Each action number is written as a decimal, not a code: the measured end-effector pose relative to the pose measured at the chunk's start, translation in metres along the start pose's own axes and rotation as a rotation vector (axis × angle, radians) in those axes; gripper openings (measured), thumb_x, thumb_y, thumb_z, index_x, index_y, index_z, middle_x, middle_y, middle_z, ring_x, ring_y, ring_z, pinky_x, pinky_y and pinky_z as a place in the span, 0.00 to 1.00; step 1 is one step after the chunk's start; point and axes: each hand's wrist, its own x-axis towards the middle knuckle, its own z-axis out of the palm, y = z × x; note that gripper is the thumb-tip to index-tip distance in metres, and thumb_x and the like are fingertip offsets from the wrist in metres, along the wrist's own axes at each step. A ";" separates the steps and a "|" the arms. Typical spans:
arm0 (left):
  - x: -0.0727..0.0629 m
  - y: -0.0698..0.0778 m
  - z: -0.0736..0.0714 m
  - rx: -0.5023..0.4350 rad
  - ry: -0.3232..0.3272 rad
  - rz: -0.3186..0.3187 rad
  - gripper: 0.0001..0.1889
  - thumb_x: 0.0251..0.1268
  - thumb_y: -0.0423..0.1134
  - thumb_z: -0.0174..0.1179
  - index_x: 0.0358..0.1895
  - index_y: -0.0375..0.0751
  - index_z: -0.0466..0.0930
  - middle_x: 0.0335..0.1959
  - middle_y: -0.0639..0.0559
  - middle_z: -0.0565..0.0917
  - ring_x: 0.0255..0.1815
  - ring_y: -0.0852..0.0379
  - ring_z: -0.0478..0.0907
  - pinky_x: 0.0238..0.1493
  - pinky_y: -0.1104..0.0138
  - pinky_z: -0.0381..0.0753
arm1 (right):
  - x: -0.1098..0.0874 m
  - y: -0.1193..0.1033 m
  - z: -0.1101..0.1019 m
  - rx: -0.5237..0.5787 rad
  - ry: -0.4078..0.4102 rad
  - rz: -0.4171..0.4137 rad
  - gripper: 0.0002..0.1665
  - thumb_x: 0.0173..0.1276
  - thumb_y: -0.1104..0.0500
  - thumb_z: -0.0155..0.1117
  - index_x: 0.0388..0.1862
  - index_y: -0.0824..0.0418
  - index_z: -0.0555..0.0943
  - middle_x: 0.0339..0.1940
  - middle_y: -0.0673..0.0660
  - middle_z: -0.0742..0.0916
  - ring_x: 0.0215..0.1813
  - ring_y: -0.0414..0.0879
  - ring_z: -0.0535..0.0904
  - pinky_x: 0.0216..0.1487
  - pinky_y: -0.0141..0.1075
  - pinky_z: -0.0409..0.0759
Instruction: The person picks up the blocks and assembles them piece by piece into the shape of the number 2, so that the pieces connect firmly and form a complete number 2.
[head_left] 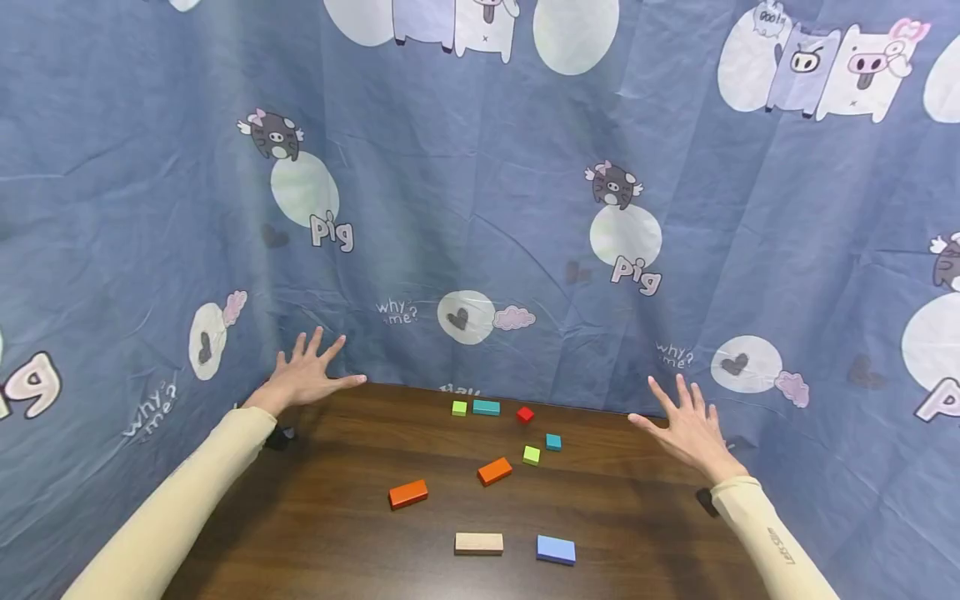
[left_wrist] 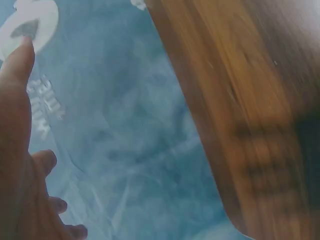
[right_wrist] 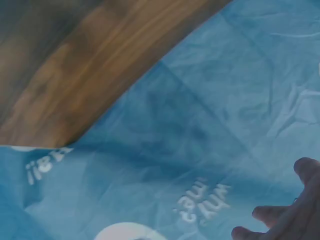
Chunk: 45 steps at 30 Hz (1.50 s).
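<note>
My left hand (head_left: 303, 379) is spread wide above the table's far left corner, holding nothing. On the opposite side my right hand (head_left: 693, 433) has its fingers fanned out too, with nothing in it. Between the hands lie small blocks: a lime cube (head_left: 459, 408), a teal block (head_left: 486, 407), a red cube (head_left: 525, 415), a teal cube (head_left: 553, 442) and another lime cube (head_left: 532, 456). Nearer are two orange blocks, one in the middle (head_left: 495, 472) and one to the left (head_left: 408, 494). A natural wood block (head_left: 478, 544) and a blue block (head_left: 556, 550) lie closest to me.
The dark wooden table (head_left: 337, 542) ends at a blue cloth curtain (head_left: 480, 208) printed with pigs, which hangs behind it and along both sides. Both wrist views show the table's edge against this cloth. Dark straps sit under both wrists.
</note>
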 end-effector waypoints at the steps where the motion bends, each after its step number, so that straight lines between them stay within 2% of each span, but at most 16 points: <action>1: 0.000 0.004 0.000 0.003 0.004 0.010 0.56 0.51 0.82 0.44 0.78 0.52 0.40 0.77 0.33 0.32 0.75 0.26 0.30 0.62 0.27 0.34 | 0.001 -0.003 0.001 -0.002 0.018 -0.012 0.52 0.61 0.24 0.51 0.78 0.42 0.50 0.77 0.72 0.51 0.74 0.75 0.43 0.63 0.73 0.44; 6: -0.006 0.029 0.006 0.001 0.037 0.099 0.58 0.46 0.82 0.48 0.78 0.52 0.44 0.77 0.32 0.40 0.75 0.27 0.41 0.64 0.31 0.46 | 0.001 -0.025 0.008 -0.028 0.081 -0.084 0.52 0.58 0.24 0.55 0.77 0.43 0.55 0.75 0.71 0.58 0.73 0.74 0.51 0.63 0.70 0.54; 12: -0.026 0.065 0.022 -0.037 0.077 0.225 0.56 0.44 0.79 0.56 0.75 0.52 0.54 0.75 0.36 0.55 0.70 0.29 0.60 0.58 0.36 0.65 | -0.014 -0.063 0.023 0.014 0.102 -0.170 0.52 0.55 0.25 0.60 0.75 0.43 0.60 0.73 0.66 0.65 0.70 0.70 0.62 0.59 0.66 0.63; 18: -0.048 0.095 0.037 -0.056 0.082 0.338 0.53 0.41 0.81 0.55 0.71 0.52 0.65 0.67 0.40 0.70 0.63 0.38 0.71 0.55 0.43 0.72 | -0.028 -0.095 0.039 0.065 0.112 -0.255 0.51 0.54 0.25 0.61 0.74 0.41 0.61 0.72 0.63 0.69 0.68 0.65 0.67 0.57 0.63 0.68; 23: -0.064 0.115 0.049 -0.081 0.064 0.386 0.50 0.40 0.81 0.54 0.66 0.52 0.72 0.62 0.45 0.75 0.57 0.44 0.77 0.51 0.48 0.77 | -0.041 -0.111 0.056 0.099 0.089 -0.280 0.51 0.53 0.23 0.59 0.74 0.38 0.60 0.69 0.59 0.72 0.66 0.60 0.69 0.57 0.60 0.70; 26: -0.075 0.124 0.061 -0.074 0.064 0.431 0.47 0.42 0.80 0.55 0.62 0.50 0.76 0.57 0.49 0.78 0.53 0.49 0.79 0.49 0.52 0.79 | -0.048 -0.117 0.066 0.109 0.081 -0.292 0.51 0.51 0.22 0.60 0.73 0.37 0.62 0.65 0.57 0.75 0.63 0.57 0.71 0.56 0.56 0.71; 30: -0.089 0.131 0.076 -0.020 0.095 0.508 0.42 0.45 0.78 0.56 0.56 0.49 0.80 0.51 0.52 0.81 0.49 0.52 0.80 0.47 0.56 0.78 | -0.059 -0.125 0.077 0.117 0.047 -0.305 0.51 0.50 0.23 0.62 0.72 0.39 0.65 0.59 0.55 0.78 0.59 0.54 0.73 0.52 0.50 0.71; 34: -0.099 0.137 0.088 -0.019 0.102 0.541 0.36 0.47 0.71 0.62 0.53 0.49 0.82 0.47 0.54 0.81 0.46 0.54 0.79 0.45 0.57 0.78 | -0.067 -0.132 0.088 0.112 0.028 -0.329 0.49 0.50 0.25 0.64 0.70 0.40 0.68 0.54 0.52 0.80 0.53 0.50 0.74 0.47 0.45 0.70; 40: -0.108 0.146 0.104 -0.098 0.011 0.560 0.34 0.50 0.67 0.64 0.54 0.47 0.81 0.47 0.53 0.82 0.47 0.55 0.79 0.45 0.58 0.79 | -0.079 -0.141 0.101 0.114 0.003 -0.392 0.42 0.53 0.28 0.65 0.65 0.41 0.74 0.47 0.46 0.81 0.47 0.43 0.74 0.42 0.40 0.68; 45: -0.112 0.155 0.120 -0.162 -0.051 0.576 0.31 0.51 0.61 0.68 0.53 0.44 0.81 0.47 0.52 0.83 0.45 0.55 0.80 0.43 0.61 0.79 | -0.087 -0.150 0.110 0.131 -0.033 -0.440 0.37 0.53 0.29 0.66 0.58 0.45 0.80 0.45 0.46 0.83 0.47 0.45 0.76 0.42 0.42 0.69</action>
